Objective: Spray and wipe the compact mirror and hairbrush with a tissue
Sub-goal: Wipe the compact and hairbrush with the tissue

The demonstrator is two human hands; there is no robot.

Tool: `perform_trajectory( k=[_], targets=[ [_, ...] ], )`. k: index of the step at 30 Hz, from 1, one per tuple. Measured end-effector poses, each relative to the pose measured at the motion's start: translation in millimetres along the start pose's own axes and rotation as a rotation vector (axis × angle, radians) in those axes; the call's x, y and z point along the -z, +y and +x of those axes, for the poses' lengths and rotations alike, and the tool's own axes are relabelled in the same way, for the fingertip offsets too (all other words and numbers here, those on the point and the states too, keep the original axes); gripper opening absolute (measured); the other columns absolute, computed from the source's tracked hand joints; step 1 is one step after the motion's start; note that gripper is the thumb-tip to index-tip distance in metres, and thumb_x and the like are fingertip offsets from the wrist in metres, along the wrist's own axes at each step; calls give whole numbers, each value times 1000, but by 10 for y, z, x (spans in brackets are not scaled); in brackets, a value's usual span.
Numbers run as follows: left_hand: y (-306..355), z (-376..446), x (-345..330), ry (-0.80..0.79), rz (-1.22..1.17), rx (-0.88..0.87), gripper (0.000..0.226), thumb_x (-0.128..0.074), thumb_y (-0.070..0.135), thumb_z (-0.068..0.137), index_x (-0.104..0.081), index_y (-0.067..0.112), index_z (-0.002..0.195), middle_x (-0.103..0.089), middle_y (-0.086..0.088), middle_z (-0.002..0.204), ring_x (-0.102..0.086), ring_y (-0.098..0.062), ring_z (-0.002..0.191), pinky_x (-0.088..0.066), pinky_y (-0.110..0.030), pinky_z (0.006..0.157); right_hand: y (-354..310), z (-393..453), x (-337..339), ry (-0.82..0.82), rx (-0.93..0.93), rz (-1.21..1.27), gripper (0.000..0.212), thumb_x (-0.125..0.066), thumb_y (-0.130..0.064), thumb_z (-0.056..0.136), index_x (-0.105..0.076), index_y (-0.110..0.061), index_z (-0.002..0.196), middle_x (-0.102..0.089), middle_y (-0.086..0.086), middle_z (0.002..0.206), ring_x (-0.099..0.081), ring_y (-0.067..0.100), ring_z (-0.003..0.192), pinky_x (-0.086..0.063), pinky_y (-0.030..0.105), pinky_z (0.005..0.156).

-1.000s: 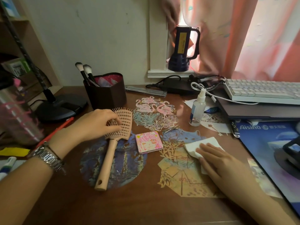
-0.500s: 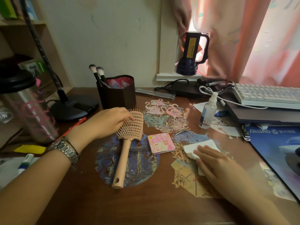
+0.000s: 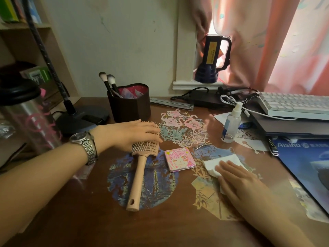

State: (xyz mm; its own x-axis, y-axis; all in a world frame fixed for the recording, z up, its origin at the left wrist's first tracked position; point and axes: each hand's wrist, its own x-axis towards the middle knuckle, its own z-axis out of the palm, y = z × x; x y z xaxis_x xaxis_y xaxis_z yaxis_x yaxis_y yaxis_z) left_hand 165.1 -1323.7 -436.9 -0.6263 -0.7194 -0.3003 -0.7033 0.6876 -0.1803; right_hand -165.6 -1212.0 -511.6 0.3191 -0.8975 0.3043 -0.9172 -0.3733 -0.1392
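Note:
A tan wooden hairbrush (image 3: 138,172) lies bristles up on the brown desk, handle toward me. My left hand (image 3: 130,135), with a metal watch on the wrist, rests flat across the brush head, fingers straight. A closed square pink compact mirror (image 3: 179,159) lies just right of the brush. A white folded tissue (image 3: 216,164) lies right of the mirror, and my right hand (image 3: 240,182) presses flat on it. The clear spray bottle (image 3: 230,126) stands upright behind the tissue, untouched.
A dark brush holder (image 3: 129,106) with makeup brushes stands behind the hairbrush. A lamp base (image 3: 80,120) and a tumbler (image 3: 30,118) are at left. A white keyboard (image 3: 293,106) on a laptop and a blue mat (image 3: 306,168) fill the right side.
My left hand's fingers have straightened and slid right over the brush head, from curled at its left edge. The right hand stays on the tissue. The camera has shifted.

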Motion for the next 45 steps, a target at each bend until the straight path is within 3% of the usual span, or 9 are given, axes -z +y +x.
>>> perform_trajectory(
  k=[15, 21, 23, 26, 31, 34, 36, 38, 45],
  targets=[
    [44, -59, 126, -50, 27, -24, 75, -72, 52, 66, -37, 40, 131, -33, 8, 137, -16, -15, 138, -4, -51, 114, -9, 11, -27, 32, -6, 40, 46, -34, -39, 89, -67, -20, 114, -64, -1, 121, -57, 19, 117, -32, 31, 100],
    [258, -224, 79, -76, -99, -73, 74, -71, 57, 65, -39, 36, 129, -32, 12, 147, -10, -9, 143, 2, -50, 117, 1, 13, -33, 40, 19, 59, 44, -36, -37, 90, -67, -18, 114, -65, 0, 120, -57, 19, 116, -32, 30, 101],
    [340, -285, 45, -41, -147, -73, 73, -71, 60, 65, -41, 35, 126, -44, 14, 136, -30, -8, 134, -3, -43, 117, 12, 12, -30, 20, 19, 66, 42, -37, -38, 91, -65, -20, 117, -63, 0, 123, -55, 18, 119, -31, 28, 102],
    [448, -357, 16, 45, -162, -51, 74, -67, 70, 61, -42, 37, 122, -50, 16, 118, -46, -5, 109, -31, -36, 108, 11, 25, 16, 4, -11, 117, 33, -47, -34, 94, -62, -22, 120, -60, -2, 127, -50, 16, 123, -28, 27, 103],
    [690, -427, -22, 112, -252, 81, 76, -66, 76, 57, -43, 39, 120, -47, 17, 114, -43, -2, 102, -35, -27, 90, 15, 29, 120, -12, -73, 254, 32, -47, -34, 93, -62, -26, 119, -60, -7, 127, -49, 9, 123, -34, 24, 99],
    [900, -438, -19, 92, -290, 225, 78, -63, 79, 56, -42, 40, 120, -46, 19, 111, -42, -3, 101, -33, -25, 83, 22, 26, 232, -2, -141, 386, 29, -48, -35, 92, -64, -29, 115, -72, -4, 101, -64, 10, 90, -51, 30, 82],
    [1075, -439, -28, 122, -307, 310, 79, -60, 83, 54, -43, 41, 119, -47, 20, 111, -43, -3, 99, -34, -25, 79, 37, 25, 308, -11, -174, 430, 27, -48, -36, 92, -67, -30, 110, -67, -13, 76, -59, 4, 68, -50, 28, 63],
    [1254, -423, -33, 142, -330, 389, 81, -56, 84, 55, -42, 40, 122, -49, 18, 119, -44, -4, 104, -37, -28, 82, 51, 24, 376, -22, -192, 456, 24, -47, -38, 91, -68, -36, 103, -62, -17, 68, -58, 3, 63, -49, 27, 60],
    [1611, -383, -99, 234, -339, 552, 86, -42, 89, 56, -41, 38, 125, -49, 14, 123, -45, -11, 115, -38, -34, 93, 59, -125, 523, -3, -83, 437, 34, -41, -43, 92, -68, -28, 107, -74, -5, 90, -63, 5, 73, -55, 38, 67]
  ],
)
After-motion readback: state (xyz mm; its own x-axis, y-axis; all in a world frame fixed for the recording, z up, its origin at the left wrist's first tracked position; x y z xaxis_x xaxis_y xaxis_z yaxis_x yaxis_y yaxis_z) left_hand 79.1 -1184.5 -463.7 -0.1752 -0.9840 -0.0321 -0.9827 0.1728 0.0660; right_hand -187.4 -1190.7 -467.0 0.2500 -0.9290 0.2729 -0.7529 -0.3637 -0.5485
